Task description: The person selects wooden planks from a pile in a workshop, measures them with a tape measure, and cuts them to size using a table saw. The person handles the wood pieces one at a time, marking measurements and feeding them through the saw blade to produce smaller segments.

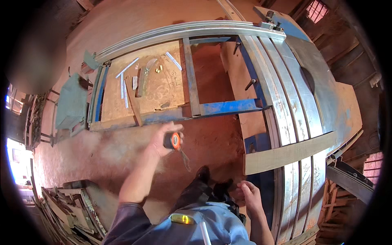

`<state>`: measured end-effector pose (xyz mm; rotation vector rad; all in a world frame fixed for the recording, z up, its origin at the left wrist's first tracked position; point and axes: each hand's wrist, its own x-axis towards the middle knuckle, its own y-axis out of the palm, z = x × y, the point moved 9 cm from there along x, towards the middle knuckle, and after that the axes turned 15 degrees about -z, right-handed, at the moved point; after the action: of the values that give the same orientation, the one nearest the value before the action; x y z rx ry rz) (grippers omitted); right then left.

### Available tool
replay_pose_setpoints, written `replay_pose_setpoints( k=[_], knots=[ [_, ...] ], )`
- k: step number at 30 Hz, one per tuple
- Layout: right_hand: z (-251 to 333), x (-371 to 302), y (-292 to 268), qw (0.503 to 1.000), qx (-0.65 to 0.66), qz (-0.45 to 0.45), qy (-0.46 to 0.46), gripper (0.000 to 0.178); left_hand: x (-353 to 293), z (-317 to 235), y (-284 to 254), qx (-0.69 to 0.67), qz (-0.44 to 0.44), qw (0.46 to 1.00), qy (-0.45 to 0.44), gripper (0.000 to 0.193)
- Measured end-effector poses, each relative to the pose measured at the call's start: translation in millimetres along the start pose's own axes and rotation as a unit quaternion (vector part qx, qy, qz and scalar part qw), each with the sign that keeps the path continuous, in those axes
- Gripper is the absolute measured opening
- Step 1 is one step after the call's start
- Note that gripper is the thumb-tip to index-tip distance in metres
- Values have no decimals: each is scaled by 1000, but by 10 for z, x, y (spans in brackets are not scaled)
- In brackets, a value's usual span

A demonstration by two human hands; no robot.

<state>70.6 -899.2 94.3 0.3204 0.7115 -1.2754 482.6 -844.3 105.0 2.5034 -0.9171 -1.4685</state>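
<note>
My left hand is closed round an orange and black tape measure, held out over the floor short of the blue metal frame. A thin cord dangles from the tape measure. Low on the right, close to my body, my right hand has its fingers curled in, and nothing shows in them. Nearest to it is a wooden board lying across the slotted metal table of a saw machine.
A plywood panel in the frame bears a folding rule, a wooden strip and small pieces. Metal rails run along the far side. A greenish box-shaped stand is at left, scrap wood at lower left.
</note>
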Motion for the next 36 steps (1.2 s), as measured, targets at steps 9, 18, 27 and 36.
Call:
replay_pose_setpoints(
  k=[9,18,27,36],
  knots=[
    [-349,-150,-697,989,24,-141,31,33,1054,-1828,-349,686,-366,442,447,57],
    [413,-120,-1750,734,-462,-419,-270,73,16,59,84,576,-67,663,474,46],
    [562,449,-2091,730,-488,-404,-257,88,-1017,2659,-1453,741,138,651,87,40],
    [438,378,-2122,727,-491,-412,-245,89,-1543,3695,-1480,693,149,694,126,40]
  ],
)
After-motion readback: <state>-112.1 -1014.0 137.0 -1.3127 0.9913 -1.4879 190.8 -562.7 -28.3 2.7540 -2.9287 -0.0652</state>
